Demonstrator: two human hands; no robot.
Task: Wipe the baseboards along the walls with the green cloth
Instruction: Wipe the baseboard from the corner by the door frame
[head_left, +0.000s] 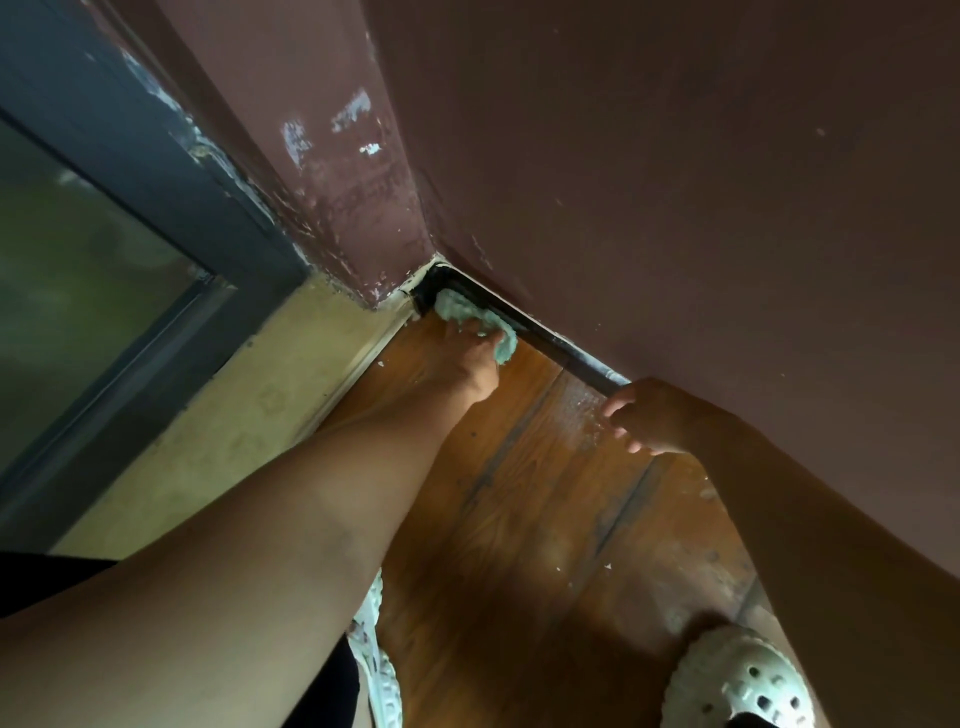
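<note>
Down at the corner where two walls meet, the left hand (475, 358) has its grip bunched round the green cloth (457, 306), fingers curled into the wad & pressing it vs. the baseboard (561, 345). Cloth sits at approx. 12 o'clock of the hand, jammed into the corner end of the dark strip and touching the wood floor (519, 493) too. Baseboard runs from there toward 4 o'clock, along the foot of the maroon wall (675, 182). At that 4 o'clock end is the right hand (649, 415): fingers loosely curled, nothing held as far as I can see; whether it touches wall or strip, can't tell. Farther out: dark glazed frame (156, 156) at 9 o'clock w/ a yellowish sill (234, 431) beside it; a white perforated shoe (737, 686) at 5 o'clock.

Step in hand, prob.: wiping the corner end of this run. Next move likely calls for dragging the cloth along the strip toward 4 o'clock w/ steady pressure, and the right hand getting out of the path.
</note>
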